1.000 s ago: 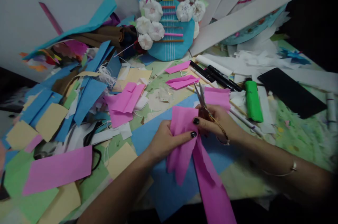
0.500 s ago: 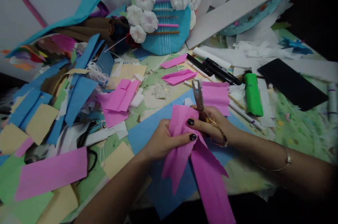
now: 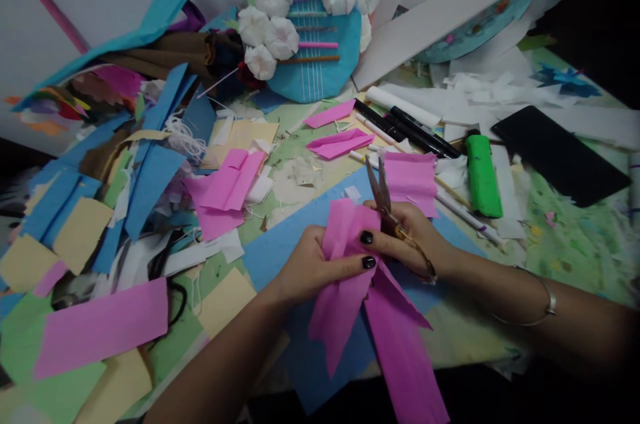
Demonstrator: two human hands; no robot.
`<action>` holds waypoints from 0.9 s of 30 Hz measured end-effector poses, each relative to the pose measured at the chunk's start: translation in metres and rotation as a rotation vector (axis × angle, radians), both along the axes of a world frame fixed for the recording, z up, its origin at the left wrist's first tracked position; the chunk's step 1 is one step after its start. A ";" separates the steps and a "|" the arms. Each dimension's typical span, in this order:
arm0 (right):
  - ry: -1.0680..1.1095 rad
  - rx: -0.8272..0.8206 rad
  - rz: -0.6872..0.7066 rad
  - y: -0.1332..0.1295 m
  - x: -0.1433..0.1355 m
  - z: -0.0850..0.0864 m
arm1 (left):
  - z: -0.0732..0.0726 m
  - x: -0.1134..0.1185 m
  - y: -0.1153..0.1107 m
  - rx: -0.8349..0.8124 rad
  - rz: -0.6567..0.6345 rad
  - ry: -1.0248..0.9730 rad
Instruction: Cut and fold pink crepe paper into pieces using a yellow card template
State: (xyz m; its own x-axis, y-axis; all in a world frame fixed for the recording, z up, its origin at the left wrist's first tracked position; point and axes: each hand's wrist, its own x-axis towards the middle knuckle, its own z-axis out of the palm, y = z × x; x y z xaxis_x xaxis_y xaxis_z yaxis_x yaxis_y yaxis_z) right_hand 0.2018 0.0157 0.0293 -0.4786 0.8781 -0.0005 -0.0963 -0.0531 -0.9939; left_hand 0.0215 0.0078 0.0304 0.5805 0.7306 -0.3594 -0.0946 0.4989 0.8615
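Note:
My left hand [image 3: 313,267] is closed on a folded piece of pink crepe paper [image 3: 345,317], its thumb pressed flat on the front. In my right hand [image 3: 413,231] a pair of scissors [image 3: 383,194] rests with blades pointing up and slightly apart, while the thumb and hidden fingers pinch the same paper by its right edge. A long pink strip [image 3: 405,351] hangs down from between the hands past the table edge. Beneath them lies a blue sheet [image 3: 285,217]. Behind the scissors is a small pink paper piece [image 3: 411,181].
A blue paper guitar [image 3: 320,64] with white paper flowers stands at the back. Black markers [image 3: 423,134], a green block-shaped object [image 3: 483,174] and a black flat panel [image 3: 560,154] lie to the right. Blue, tan and pink paper scraps [image 3: 103,327] cover the left side.
Both hands keep their grip on the pink paper, with only a very slight shift to the right. The camera view has moved a little.

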 end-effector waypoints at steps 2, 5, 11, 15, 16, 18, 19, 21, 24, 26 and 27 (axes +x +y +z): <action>-0.022 -0.049 -0.032 0.001 0.000 0.001 | 0.000 0.001 0.000 0.006 -0.002 0.043; -0.073 -0.108 -0.045 0.003 0.001 0.000 | 0.002 0.005 -0.001 0.041 -0.034 0.147; -0.211 0.020 -0.031 0.004 0.002 -0.001 | 0.004 0.011 -0.006 0.049 -0.137 0.160; -0.142 0.029 -0.048 0.006 0.001 0.001 | 0.003 0.010 -0.006 -0.041 -0.067 0.052; -0.131 0.023 -0.056 0.006 0.001 0.002 | 0.002 0.009 -0.005 -0.062 -0.059 0.039; -0.111 0.023 -0.054 0.006 0.002 0.002 | 0.002 0.008 -0.005 -0.101 -0.081 0.023; -0.094 0.028 -0.041 0.006 0.002 0.002 | 0.003 0.008 -0.005 -0.123 -0.098 0.010; -0.055 0.033 -0.015 0.006 0.002 0.000 | 0.003 0.007 -0.005 -0.164 -0.133 -0.026; 0.000 0.003 0.026 0.004 0.003 0.000 | 0.003 0.006 -0.006 -0.196 -0.160 -0.065; 0.027 -0.018 0.038 0.004 0.002 0.001 | 0.002 0.005 -0.006 -0.198 -0.160 -0.066; 0.034 -0.021 0.040 0.003 0.002 0.002 | 0.002 0.004 -0.006 -0.196 -0.158 -0.063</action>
State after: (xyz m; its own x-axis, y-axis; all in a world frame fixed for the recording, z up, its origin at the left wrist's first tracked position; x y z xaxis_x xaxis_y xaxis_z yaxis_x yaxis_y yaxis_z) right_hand 0.2037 0.0190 0.0315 -0.5134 0.8582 -0.0021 -0.1276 -0.0788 -0.9887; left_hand 0.0254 0.0017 0.0324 0.7076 0.5490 -0.4448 -0.0523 0.6685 0.7419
